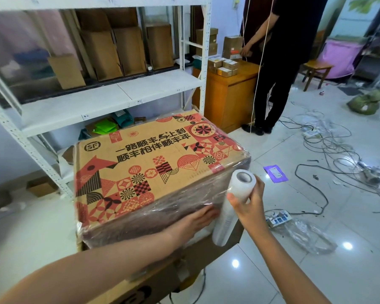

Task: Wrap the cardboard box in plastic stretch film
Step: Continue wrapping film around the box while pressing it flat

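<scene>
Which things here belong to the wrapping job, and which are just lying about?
In the job:
- printed cardboard box, film already round its sides
- stretch film roll, gripped by the right hand
- left hand, pressed flat on the wrapped near side

Lying about:
- tangled cables
- power strip
- purple packet
- flat cartons on the shelf
- crumpled plastic
</scene>
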`<state>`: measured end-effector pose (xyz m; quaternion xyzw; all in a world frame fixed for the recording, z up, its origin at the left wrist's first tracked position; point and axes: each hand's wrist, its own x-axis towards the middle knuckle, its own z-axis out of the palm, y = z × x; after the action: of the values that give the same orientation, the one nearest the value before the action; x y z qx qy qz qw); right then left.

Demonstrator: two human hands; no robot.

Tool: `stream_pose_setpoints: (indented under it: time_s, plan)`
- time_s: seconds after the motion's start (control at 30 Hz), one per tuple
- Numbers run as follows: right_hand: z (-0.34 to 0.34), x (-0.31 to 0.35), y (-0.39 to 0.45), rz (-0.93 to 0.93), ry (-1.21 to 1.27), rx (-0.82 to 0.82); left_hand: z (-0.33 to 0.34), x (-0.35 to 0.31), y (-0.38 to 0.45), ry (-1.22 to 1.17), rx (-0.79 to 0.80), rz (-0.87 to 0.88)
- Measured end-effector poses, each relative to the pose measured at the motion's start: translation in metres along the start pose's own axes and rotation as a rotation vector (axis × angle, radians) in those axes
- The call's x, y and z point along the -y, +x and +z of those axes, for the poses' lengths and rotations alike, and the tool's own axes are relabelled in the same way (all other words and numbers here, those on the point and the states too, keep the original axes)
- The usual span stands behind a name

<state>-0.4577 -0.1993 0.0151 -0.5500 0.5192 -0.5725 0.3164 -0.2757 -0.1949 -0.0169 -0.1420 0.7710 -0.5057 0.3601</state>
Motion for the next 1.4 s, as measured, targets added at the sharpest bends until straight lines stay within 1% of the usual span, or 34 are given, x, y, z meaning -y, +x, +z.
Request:
stream_pose_setpoints:
  time_s: [0.07,0.13,0.2,0.3,0.37,0.53,0.63,0.73,0.9,0.97,1.17,1.27,1.33,1.4]
  plan:
    - [-0.012,-0.004,-0.003,0.005,-0.026,0.123,0.0,0.0,0.0,-0.005,-0.011,-0.002]
    - [-0.022,-0.009,-0.005,-0.001,-0.085,0.196,-0.001,0.0,-0.001,0.004,-0.023,0.007]
    - [-0.028,-0.014,-0.004,0.002,-0.156,0.217,-0.002,0.0,-0.001,0.013,-0.024,0.028]
    - [-0.032,-0.013,0.001,0.077,-0.151,0.286,0.001,0.0,-0.003,0.026,0.009,0.068]
    - [-0.034,-0.011,0.004,0.073,-0.168,0.322,0.005,0.003,-0.005,0.042,0.005,0.09]
    - [-0.034,-0.008,0.006,0.077,-0.156,0.354,0.005,0.009,-0.013,0.002,-0.035,0.071]
    - [-0.034,-0.008,0.007,0.099,-0.148,0.351,-0.002,0.01,-0.02,-0.091,-0.066,0.028]
    - [-0.035,-0.009,0.009,0.108,-0.158,0.332,-0.004,0.016,-0.023,-0.128,-0.109,-0.04]
    - [-0.033,-0.006,0.015,0.133,-0.175,0.383,-0.003,0.036,-0.028,-0.194,-0.078,-0.094]
    - [-0.031,-0.006,0.018,0.136,-0.172,0.382,-0.007,0.046,-0.031,-0.219,-0.102,-0.137]
    - [-0.029,-0.003,0.023,0.187,-0.185,0.427,-0.007,0.075,-0.039,-0.226,-0.098,-0.275]
    - [-0.03,-0.003,0.024,0.203,-0.185,0.429,-0.006,0.078,-0.045,-0.269,-0.17,-0.368]
    - [-0.032,-0.003,0.023,0.204,-0.183,0.436,-0.002,0.08,-0.051,-0.388,-0.227,-0.477]
    - [-0.032,-0.002,0.022,0.212,-0.198,0.446,0.001,0.08,-0.051,-0.5,-0.289,-0.547]
